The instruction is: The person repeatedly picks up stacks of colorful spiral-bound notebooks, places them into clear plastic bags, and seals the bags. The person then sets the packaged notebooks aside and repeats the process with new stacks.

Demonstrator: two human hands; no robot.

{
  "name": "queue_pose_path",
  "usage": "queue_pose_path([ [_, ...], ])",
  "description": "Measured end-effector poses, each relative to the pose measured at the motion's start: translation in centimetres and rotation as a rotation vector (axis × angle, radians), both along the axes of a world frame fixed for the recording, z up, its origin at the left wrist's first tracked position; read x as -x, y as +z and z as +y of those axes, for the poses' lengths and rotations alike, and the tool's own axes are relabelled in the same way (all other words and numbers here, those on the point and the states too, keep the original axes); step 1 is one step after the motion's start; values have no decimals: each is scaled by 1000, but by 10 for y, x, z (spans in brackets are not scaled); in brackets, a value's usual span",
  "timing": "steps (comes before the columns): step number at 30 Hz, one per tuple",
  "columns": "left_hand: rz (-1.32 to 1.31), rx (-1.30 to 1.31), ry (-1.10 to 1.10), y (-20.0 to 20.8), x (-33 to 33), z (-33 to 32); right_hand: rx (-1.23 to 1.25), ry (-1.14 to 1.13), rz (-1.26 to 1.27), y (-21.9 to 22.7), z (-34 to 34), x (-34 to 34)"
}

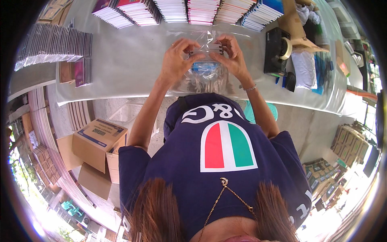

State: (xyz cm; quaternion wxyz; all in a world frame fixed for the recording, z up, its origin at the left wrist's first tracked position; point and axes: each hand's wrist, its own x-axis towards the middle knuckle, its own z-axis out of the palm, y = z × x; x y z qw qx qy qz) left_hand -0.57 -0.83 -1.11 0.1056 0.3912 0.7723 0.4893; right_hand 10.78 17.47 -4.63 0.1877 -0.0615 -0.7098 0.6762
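Observation:
My left hand (pixel 180 55) and my right hand (pixel 231 55) are raised over the near part of the table, fingers curled inward. Between them they grip a small spiral-bound notebook (pixel 209 47), seen nearly edge-on, with dark binding rings by the fingertips. Clear plastic wrap (pixel 209 84) lies around and below it, shiny and crumpled toward my body. A blue patch (pixel 203 67) shows through the plastic just under my thumbs. Whether the notebook is fully inside the plastic I cannot tell.
Several stacks of spiral notebooks (pixel 173 10) line the table's far edge, with another long row (pixel 52 46) at left. At right stand a black tape dispenser (pixel 276 52), a blue-handled tool (pixel 285 80) and a white plastic packet (pixel 303 68). An open cardboard box (pixel 96 139) sits lower left.

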Motion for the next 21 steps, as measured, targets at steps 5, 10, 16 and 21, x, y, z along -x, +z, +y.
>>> queue_pose_path([
  [5,-503,-173,82,-3,-5,11,176,91,-129,2,5,7],
  [10,-870,-162,-62,-17,1,9,167,182,-217,-1,11,10],
  [16,-851,-131,6,-19,1,8,185,82,-252,16,-11,-3],
  [21,-746,-58,-172,-10,21,9,369,34,-142,-2,-16,-1],
])
